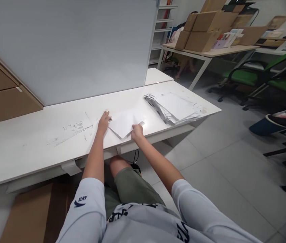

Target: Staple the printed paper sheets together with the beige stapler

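A small stack of white paper sheets [124, 123] lies on the white desk [18, 145] near its front edge. My left hand [103, 122] rests on the stack's left corner, fingers stretched toward a small dark object [110, 118] there. My right hand [137, 131] pinches the stack's right front edge, fingers closed on the sheets.
A printed sheet [69, 131] lies to the left. A fanned pile of papers [173, 108] sits at the desk's right end. A white partition [69, 47] stands behind. Cardboard boxes [204, 30] on a far table, green chairs [259, 74] at right.
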Demonstrator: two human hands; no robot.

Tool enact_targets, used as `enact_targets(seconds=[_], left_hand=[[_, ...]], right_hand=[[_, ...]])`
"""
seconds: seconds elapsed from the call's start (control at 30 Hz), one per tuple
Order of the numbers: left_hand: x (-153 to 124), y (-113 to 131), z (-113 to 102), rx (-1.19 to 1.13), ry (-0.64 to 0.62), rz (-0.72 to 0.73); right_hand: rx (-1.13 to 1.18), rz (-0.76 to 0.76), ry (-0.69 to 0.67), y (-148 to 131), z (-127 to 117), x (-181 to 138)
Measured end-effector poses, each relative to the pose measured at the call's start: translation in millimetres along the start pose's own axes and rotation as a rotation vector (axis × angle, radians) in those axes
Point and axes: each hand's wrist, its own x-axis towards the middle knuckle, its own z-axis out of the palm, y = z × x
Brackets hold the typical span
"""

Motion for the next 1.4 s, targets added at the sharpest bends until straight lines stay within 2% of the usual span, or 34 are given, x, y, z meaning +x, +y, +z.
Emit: enact_targets(seconds=[0.17, 0.33, 0.43, 0.5, 0.63, 0.77, 0.87, 1.03, 1.17, 1.3, 1.4], left_hand=[[0, 0, -1, 0.087, 0.002, -0.007], [1, -3, 3, 0.259, 0.003, 0.061], [-1, -4, 8, 0.370, 0.003, 0.113], [-3, -2, 10, 0.446, -0.001, 0.145], [-8, 3, 11, 0.550, -0.005, 0.259], [-12, 8, 7, 0.543, 0.038, 0.299], [-14, 11, 6, 0.621, 0.036, 0.326], [-14, 13, 8, 0.719, 0.025, 0.327], [-17, 18, 15, 0.750, -0.052, 0.335], [-17, 28, 21, 0.854, -0.052, 0.234], [-3, 36, 20, 0.858, -0.028, 0.154]], right_hand=[[0.010, -0.052, -0.021, 19, 13, 0], [0.004, -0.096, -0.037, 23, 10, -5], [-0.028, -0.133, -0.102, 19, 5, -10], [-0.047, -0.098, -0.208, 13, 0, -13], [-0.013, 0.086, -0.455, -3, -8, -16], [0.047, 0.174, -0.521, -11, -11, -14], [0.063, 0.193, -0.541, -12, -11, -13], [0.095, 0.236, -0.540, -15, -11, -13], [0.117, 0.210, -0.586, -18, -10, -17], [0.139, 0.161, -0.585, -15, -8, -16], [0.169, 0.246, -0.586, -14, -6, -11]])
